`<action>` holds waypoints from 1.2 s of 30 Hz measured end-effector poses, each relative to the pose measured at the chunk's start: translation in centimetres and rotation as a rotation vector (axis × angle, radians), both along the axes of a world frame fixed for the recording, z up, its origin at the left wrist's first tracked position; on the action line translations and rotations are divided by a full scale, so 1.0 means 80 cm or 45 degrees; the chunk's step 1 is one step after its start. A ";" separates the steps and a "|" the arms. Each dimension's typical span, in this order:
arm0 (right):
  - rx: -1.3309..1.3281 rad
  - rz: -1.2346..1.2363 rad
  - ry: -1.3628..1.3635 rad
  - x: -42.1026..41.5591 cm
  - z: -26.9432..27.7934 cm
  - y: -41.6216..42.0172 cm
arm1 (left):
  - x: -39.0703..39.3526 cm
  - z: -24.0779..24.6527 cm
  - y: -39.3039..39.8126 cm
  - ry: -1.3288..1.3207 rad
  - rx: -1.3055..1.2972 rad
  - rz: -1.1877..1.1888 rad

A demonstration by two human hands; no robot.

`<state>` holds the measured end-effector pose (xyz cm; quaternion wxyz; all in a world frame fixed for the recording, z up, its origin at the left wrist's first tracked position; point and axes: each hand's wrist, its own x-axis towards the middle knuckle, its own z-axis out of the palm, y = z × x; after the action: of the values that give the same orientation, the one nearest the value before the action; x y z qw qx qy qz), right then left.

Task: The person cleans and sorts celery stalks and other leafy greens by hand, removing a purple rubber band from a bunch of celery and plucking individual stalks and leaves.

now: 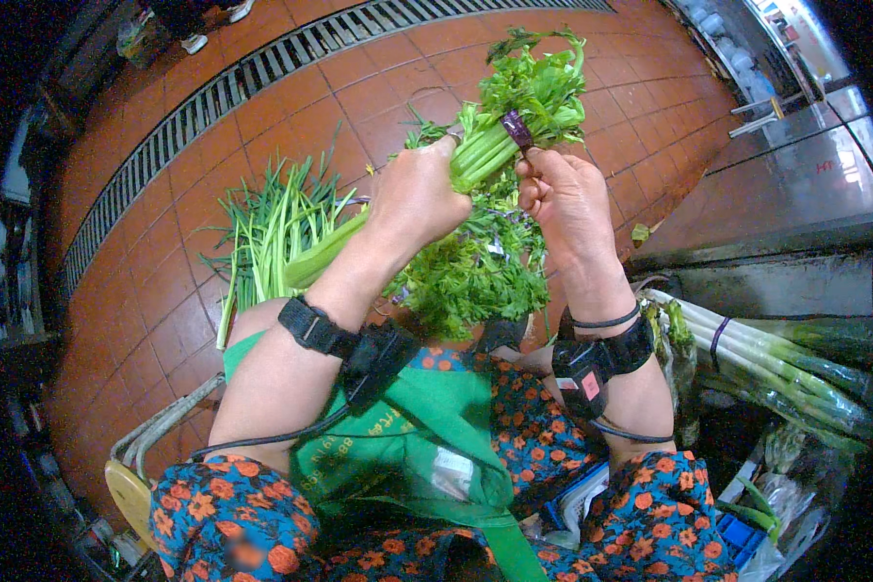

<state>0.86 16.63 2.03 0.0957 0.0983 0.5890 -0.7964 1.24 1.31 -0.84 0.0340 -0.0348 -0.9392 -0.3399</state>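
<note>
My left hand (418,189) is wrapped around the stalks of a bunch of celery (484,154). The bunch's pale, thick end (324,254) sticks out behind my left wrist, and its leafy tops point away from me. A purple tape band (516,129) circles the stalks just below the leaves. My right hand (571,200) pinches the lower end of that band between thumb and fingertips. Beneath my hands lies a pile of leafy greens (473,280), partly hidden by my left forearm. Long thin green stalks, like scallions (280,225), lie left of it.
Red floor tiles (276,131) and a curved drain grate (251,76) stretch ahead. A metal cabinet (778,171) stands at right. Near my right elbow are banded long white-stemmed leeks (753,342) and a blue crate (740,537). A yellow stool seat (127,498) shows at lower left.
</note>
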 end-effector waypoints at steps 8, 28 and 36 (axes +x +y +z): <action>-0.135 -0.010 0.062 -0.001 -0.004 -0.002 | -0.003 -0.001 -0.002 -0.001 0.001 0.014; 0.048 0.069 0.002 -0.001 -0.005 0.000 | -0.003 -0.002 -0.001 -0.031 0.034 0.025; 0.045 0.037 0.073 -0.001 -0.005 -0.003 | -0.003 -0.004 -0.001 -0.038 -0.020 0.017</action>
<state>0.79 16.41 1.59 0.0884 0.0686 0.6068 -0.7869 0.98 1.21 -1.12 0.0219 -0.0235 -0.9425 -0.3326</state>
